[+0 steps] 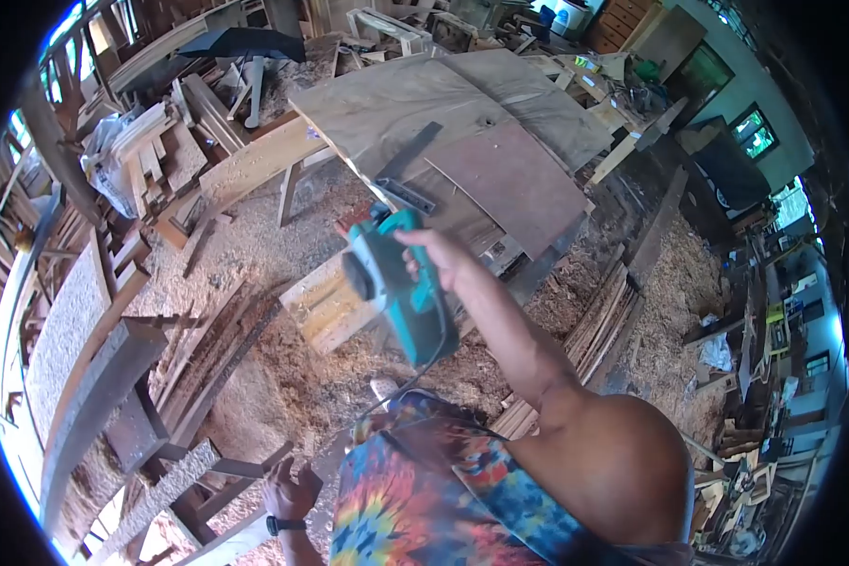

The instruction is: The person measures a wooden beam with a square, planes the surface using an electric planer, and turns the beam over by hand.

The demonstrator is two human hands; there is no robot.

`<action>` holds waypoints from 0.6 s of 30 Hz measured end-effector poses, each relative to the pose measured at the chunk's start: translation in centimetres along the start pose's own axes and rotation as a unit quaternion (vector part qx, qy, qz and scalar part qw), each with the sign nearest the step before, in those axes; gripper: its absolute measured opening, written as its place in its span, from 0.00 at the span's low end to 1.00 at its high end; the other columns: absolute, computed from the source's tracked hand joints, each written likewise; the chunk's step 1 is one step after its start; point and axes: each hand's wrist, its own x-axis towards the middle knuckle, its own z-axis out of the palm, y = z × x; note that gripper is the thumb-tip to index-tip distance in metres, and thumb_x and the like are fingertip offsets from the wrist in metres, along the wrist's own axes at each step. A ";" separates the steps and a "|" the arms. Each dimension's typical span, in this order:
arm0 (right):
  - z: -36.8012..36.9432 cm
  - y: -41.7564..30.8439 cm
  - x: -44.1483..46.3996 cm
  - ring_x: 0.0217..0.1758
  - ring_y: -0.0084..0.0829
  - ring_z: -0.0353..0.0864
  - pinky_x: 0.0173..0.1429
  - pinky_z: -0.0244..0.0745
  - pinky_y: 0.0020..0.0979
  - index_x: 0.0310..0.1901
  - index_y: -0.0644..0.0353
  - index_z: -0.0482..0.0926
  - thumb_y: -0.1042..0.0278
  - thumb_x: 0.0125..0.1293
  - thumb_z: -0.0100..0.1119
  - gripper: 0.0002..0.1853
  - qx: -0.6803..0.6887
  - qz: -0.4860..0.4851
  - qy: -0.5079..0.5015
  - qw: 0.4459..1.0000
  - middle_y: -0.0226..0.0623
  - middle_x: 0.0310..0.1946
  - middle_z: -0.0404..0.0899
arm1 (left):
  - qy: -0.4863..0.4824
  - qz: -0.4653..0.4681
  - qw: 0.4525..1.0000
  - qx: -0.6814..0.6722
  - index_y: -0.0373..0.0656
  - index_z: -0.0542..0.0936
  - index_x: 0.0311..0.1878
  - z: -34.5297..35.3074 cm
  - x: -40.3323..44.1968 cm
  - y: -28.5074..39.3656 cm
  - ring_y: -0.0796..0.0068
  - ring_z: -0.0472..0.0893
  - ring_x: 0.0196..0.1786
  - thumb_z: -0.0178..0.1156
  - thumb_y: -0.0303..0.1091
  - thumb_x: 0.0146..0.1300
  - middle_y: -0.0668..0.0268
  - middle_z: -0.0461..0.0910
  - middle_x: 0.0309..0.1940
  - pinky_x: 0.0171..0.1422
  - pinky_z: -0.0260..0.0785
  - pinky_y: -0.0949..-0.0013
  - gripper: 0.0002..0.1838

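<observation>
In the head view, my right hand is closed around the handle of a teal electric hand planer, held up over the floor in front of my body. A dark cord runs down from the planer towards my shirt. Below the planer, partly hidden by it, lies a pale wooden board. My left hand, with a dark band on its wrist, is low on the left, thumb and fingers apart. It is beside the end of a wooden frame piece; whether it touches the wood I cannot tell.
Large plywood sheets and a reddish-brown panel lie ahead. A curved timber stands at the left. Shavings cover the floor, with long strips on the right. Stacked lumber is at the far left.
</observation>
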 end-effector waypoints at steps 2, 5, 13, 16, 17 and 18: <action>-3.0 -2.5 0.2 0.27 0.23 0.77 0.32 0.77 0.29 0.50 0.55 0.81 0.58 0.62 0.71 0.18 -0.037 -0.059 0.073 0.995 0.31 0.31 0.78 | -0.009 -0.031 0.999 0.002 0.44 0.82 0.52 0.1 0.2 0.0 0.44 0.85 0.49 0.69 0.48 0.61 0.48 0.86 0.47 0.52 0.77 0.47 0.22; -7.8 -5.9 1.8 0.34 0.32 0.80 0.42 0.81 0.39 0.49 0.56 0.81 0.54 0.58 0.74 0.22 -0.001 -0.088 0.127 0.988 0.34 0.35 0.80 | -0.020 -0.039 0.999 0.025 0.41 0.86 0.51 1.9 -0.9 -2.3 0.50 0.87 0.47 0.72 0.52 0.57 0.49 0.87 0.46 0.52 0.80 0.51 0.26; -14.3 -11.6 14.7 0.55 0.38 0.83 0.57 0.80 0.41 0.59 0.62 0.80 0.67 0.65 0.65 0.21 -0.356 -0.261 0.152 0.884 0.46 0.54 0.83 | 0.024 -0.093 0.995 -0.011 0.44 0.83 0.32 0.6 -0.4 1.4 0.51 0.84 0.37 0.66 0.58 0.60 0.56 0.84 0.33 0.40 0.77 0.52 0.23; -14.7 -11.7 16.5 0.55 0.38 0.83 0.58 0.80 0.41 0.59 0.64 0.79 0.67 0.66 0.64 0.21 -0.395 -0.263 0.179 0.862 0.46 0.54 0.83 | -0.010 -0.137 0.990 0.005 0.44 0.82 0.30 1.0 -0.2 1.7 0.51 0.84 0.36 0.66 0.59 0.60 0.57 0.83 0.32 0.39 0.76 0.51 0.24; -14.8 -11.6 16.9 0.55 0.38 0.83 0.58 0.79 0.41 0.59 0.64 0.79 0.67 0.66 0.64 0.21 -0.412 -0.263 0.187 0.852 0.46 0.54 0.83 | -0.006 -0.137 0.991 0.007 0.44 0.82 0.30 0.7 -0.1 1.8 0.50 0.84 0.36 0.66 0.59 0.60 0.57 0.83 0.31 0.40 0.76 0.51 0.24; -15.1 -11.6 17.1 0.55 0.38 0.83 0.59 0.79 0.41 0.59 0.64 0.79 0.67 0.66 0.64 0.21 -0.422 -0.263 0.194 0.846 0.47 0.55 0.83 | 0.014 -0.125 0.992 0.013 0.44 0.82 0.30 0.5 -0.1 1.8 0.50 0.84 0.36 0.66 0.59 0.61 0.57 0.83 0.31 0.40 0.76 0.51 0.24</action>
